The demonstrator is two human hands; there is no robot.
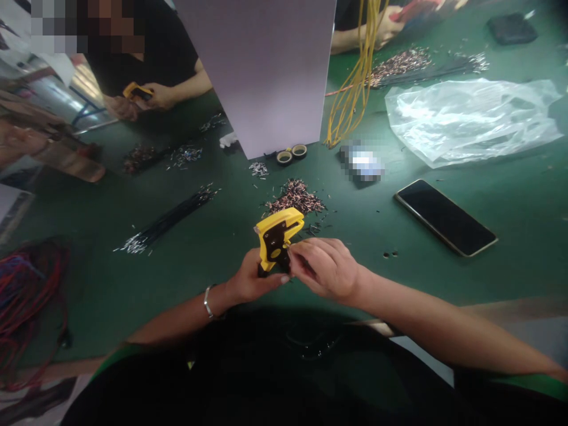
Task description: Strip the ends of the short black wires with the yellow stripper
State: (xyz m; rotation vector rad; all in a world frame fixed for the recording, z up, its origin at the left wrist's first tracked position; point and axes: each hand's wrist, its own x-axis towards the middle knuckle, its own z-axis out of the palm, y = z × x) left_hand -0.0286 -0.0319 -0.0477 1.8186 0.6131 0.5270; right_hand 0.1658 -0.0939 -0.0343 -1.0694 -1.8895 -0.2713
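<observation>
My left hand (pixel 252 277) is wrapped round the handle of a yellow and black wire stripper (pixel 276 234), held upright over the near part of the green table. Close against the tool's right side, my right hand (pixel 328 269) is closed in a pinch near its jaws. Whatever sits between those fingertips is too small or hidden to name. Just beyond the stripper lies a heap of short copper and black wire bits (pixel 297 197). To the left rests a bundle of black wires (pixel 171 218) with bare, silvery ends.
A phone (pixel 446 218) lies at right, below a clear plastic bag (pixel 473 118). Tape rolls (pixel 291 155) sit at the foot of an upright grey panel (pixel 270 77). Yellow wires (pixel 350 100) hang beside it. Red cables (pixel 31 296) pile up at left. A co-worker (pixel 151 65) holds a similar tool.
</observation>
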